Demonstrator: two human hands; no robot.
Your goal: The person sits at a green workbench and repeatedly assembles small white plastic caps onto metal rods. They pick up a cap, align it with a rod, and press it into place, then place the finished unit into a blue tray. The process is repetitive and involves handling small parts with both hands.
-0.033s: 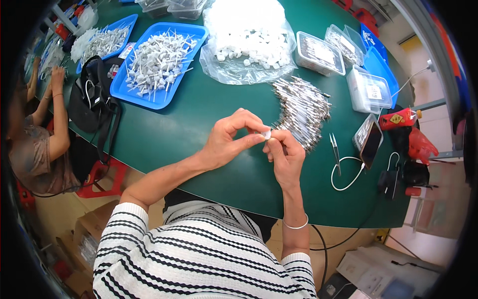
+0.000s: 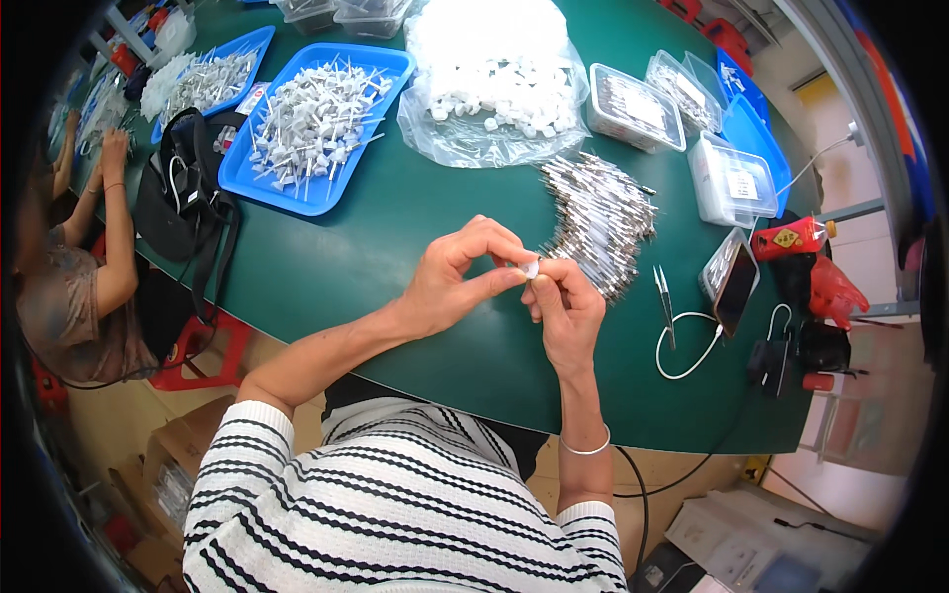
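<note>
Between my hands, just over the table, is a small white plastic cap (image 2: pixel 531 269). My left hand (image 2: pixel 455 280) is closed, pinching the cap between thumb and forefinger. My right hand (image 2: pixel 567 314) is closed too, its thumb and forefinger pressed together at the cap's right side; whatever lies inside that pinch is hidden. Beyond the right hand lies a heap of thin metal-ended rods (image 2: pixel 601 222). A clear plastic bag (image 2: pixel 450 143) full of similar white caps sits farther back. Left of it, a blue tray (image 2: pixel 232 176) holds many white caps with metal stems.
Tweezers (image 2: pixel 665 301), a white cable (image 2: pixel 672 374) and a phone (image 2: pixel 735 294) lie at right. Behind them stand clear lidded boxes (image 2: pixel 733 183) and a red bottle (image 2: pixel 791 237). A black bag (image 2: pixel 178 212) rests at the left edge, near another person's arm (image 2: pixel 119 217).
</note>
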